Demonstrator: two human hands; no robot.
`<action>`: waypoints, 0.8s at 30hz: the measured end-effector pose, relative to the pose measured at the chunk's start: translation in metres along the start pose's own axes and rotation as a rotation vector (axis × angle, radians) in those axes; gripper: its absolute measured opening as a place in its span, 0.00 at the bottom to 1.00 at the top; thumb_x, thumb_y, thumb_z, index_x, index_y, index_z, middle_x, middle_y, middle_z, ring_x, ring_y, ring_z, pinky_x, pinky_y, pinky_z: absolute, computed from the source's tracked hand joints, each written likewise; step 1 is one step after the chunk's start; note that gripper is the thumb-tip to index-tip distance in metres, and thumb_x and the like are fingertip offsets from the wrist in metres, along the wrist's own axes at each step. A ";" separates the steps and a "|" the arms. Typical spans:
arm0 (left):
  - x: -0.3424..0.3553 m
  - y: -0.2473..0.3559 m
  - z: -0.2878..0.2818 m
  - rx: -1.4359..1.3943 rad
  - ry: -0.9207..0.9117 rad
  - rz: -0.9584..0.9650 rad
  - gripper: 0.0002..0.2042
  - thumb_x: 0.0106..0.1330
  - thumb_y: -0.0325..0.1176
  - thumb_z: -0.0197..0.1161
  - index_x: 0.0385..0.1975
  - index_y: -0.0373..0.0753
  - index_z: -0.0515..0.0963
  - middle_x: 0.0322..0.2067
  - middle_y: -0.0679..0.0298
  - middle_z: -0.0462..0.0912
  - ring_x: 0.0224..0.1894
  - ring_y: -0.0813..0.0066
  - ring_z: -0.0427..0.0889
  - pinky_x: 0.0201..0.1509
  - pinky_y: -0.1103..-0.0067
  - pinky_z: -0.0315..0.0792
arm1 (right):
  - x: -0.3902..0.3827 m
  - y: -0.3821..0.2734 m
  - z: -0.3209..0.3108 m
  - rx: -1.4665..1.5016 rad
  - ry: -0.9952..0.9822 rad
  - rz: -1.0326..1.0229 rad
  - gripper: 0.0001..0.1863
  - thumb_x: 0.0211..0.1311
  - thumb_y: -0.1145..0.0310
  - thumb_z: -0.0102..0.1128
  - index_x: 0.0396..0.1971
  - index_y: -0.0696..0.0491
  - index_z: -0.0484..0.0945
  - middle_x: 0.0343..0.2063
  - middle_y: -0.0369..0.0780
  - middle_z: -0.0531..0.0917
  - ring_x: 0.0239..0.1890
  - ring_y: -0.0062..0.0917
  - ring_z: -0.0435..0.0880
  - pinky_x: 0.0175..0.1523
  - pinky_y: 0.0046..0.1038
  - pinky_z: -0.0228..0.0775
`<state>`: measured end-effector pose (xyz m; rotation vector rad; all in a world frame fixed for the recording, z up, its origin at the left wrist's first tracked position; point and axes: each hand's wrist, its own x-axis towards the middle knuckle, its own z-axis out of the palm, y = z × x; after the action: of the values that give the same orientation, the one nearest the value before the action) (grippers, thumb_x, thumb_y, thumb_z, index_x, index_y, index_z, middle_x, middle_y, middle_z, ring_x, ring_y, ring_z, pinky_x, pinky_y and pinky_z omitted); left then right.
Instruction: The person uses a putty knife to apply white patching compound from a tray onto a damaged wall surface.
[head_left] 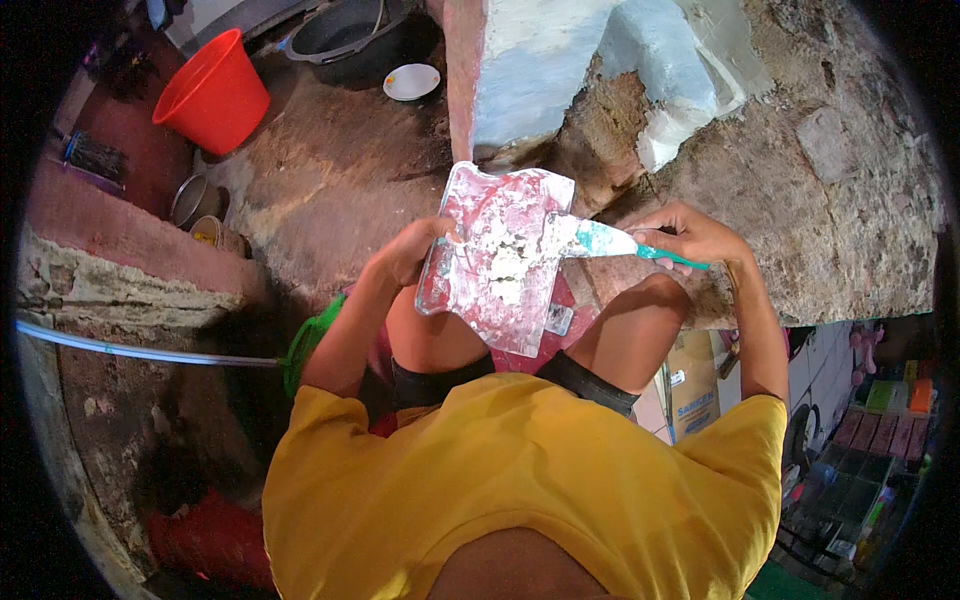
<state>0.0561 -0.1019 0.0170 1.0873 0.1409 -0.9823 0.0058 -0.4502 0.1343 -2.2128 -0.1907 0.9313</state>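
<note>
My left hand (408, 252) grips the left edge of a flat red board (490, 205) smeared with white paste, its thumb on top. The board is above my knees. A thicker white lump of paste (508, 262) lies near its middle. My right hand (692, 236) is closed round the green handle of a putty knife (604, 239). The knife's wide blade is coated in white and points left, its tip on the board's right side. Fingers of my left hand under the board are hidden.
A red bucket (215, 95), a black basin (350, 35) and a white bowl (411, 82) stand at the far left. Ahead is a rough wall with a white-plastered patch (530, 70). A pale hose (150, 350) runs in from the left. Cardboard (694, 378) leans near my right knee.
</note>
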 end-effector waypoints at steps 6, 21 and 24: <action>0.014 -0.015 -0.009 -0.007 0.090 0.023 0.12 0.54 0.28 0.54 0.36 0.29 0.74 0.30 0.57 0.81 0.30 0.68 0.82 0.39 0.73 0.78 | 0.018 0.024 0.022 0.080 -0.048 -0.180 0.16 0.66 0.59 0.52 0.44 0.53 0.79 0.15 0.30 0.73 0.14 0.10 0.68 0.15 0.15 0.59; 0.004 -0.009 0.001 -0.154 0.146 0.057 0.14 0.56 0.28 0.51 0.41 0.28 0.71 0.33 0.54 0.80 0.33 0.65 0.83 0.41 0.71 0.79 | 0.023 0.027 0.059 0.113 0.358 -0.314 0.16 0.65 0.65 0.52 0.50 0.53 0.76 0.24 0.36 0.79 0.24 0.19 0.76 0.32 0.22 0.70; 0.011 -0.009 -0.009 -0.271 0.066 0.119 0.17 0.56 0.27 0.50 0.45 0.27 0.69 0.35 0.53 0.80 0.34 0.63 0.83 0.42 0.69 0.80 | 0.016 0.018 0.069 -0.406 0.627 -0.516 0.17 0.60 0.71 0.54 0.50 0.51 0.76 0.27 0.43 0.79 0.28 0.31 0.79 0.36 0.27 0.71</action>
<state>0.0591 -0.1023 0.0009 0.8692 0.2528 -0.7956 -0.0308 -0.4185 0.0798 -2.5164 -0.6542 -0.1053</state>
